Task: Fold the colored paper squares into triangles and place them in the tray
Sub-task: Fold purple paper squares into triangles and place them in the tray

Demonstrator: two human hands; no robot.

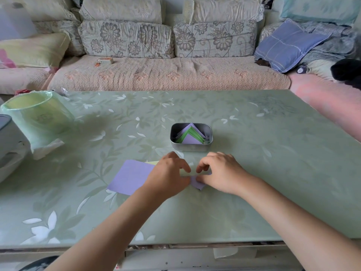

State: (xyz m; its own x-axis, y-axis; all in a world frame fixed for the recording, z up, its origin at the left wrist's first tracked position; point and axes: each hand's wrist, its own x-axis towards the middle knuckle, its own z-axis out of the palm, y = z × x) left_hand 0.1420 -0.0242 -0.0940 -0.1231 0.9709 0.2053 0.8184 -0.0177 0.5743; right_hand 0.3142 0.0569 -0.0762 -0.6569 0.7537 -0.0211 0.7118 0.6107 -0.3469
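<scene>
Paper (197, 183) under left hand (168, 173), right hand (220, 171)

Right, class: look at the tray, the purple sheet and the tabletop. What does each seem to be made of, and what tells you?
The tray looks like metal: dull silver-grey walls with a soft sheen. The purple sheet looks like thin matte paper: flat, crisp-edged, no shine. The tabletop seems glossy, perhaps glass or clear plastic over a leaf print: it shows soft reflections.
</scene>
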